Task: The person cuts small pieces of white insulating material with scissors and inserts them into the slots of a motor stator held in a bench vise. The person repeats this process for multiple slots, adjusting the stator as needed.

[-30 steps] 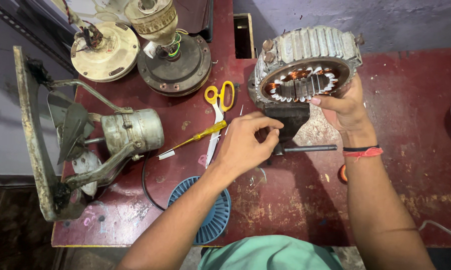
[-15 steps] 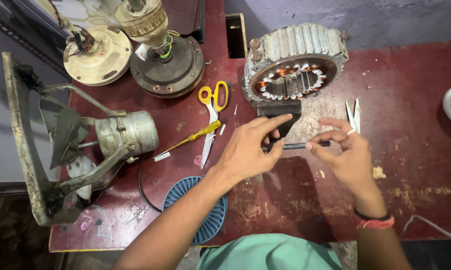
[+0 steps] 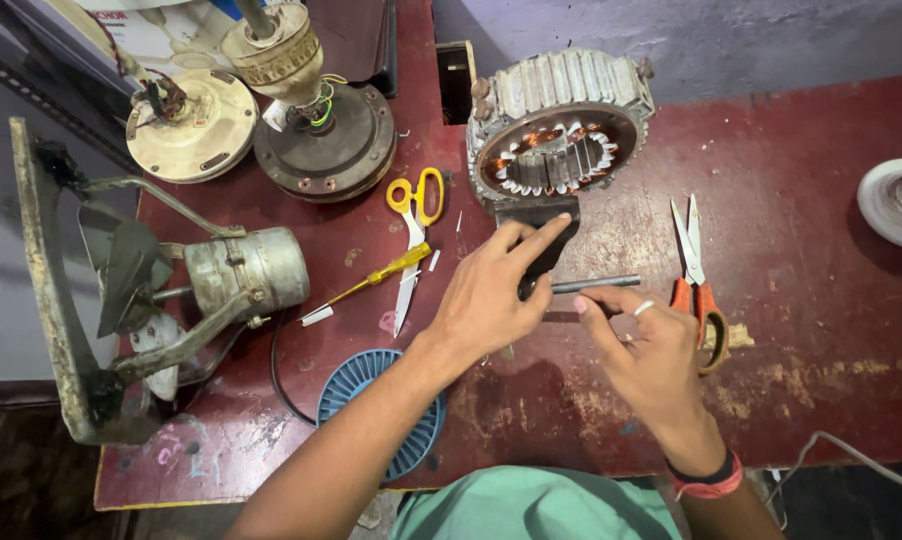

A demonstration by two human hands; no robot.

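While both hands met on the red worktop (image 3: pixel 821 330):
Left hand (image 3: pixel 496 290): pinched shut on grey rod (image 3: pixel 596 284).
Right hand (image 3: pixel 641 345): fingertips closed on rod.
Stator (image 3: pixel 561 120): at 12 o'clock.
Orange scissors (image 3: pixel 696 270): at 3 o'clock.

light: soft, even daylight, moderately bright
shadows: faint, blurred ones under the left hand (image 3: pixel 491 300) and right hand (image 3: pixel 651 350) on the red surface (image 3: pixel 821 330)
glare: mild sheen on the yellow scissors (image 3: pixel 416 195)
focus: centre sharp
edges: wide-angle bending, dim bottom-left corner

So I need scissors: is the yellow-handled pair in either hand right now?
No, the yellow-handled scissors lie on the table, apart from both hands.
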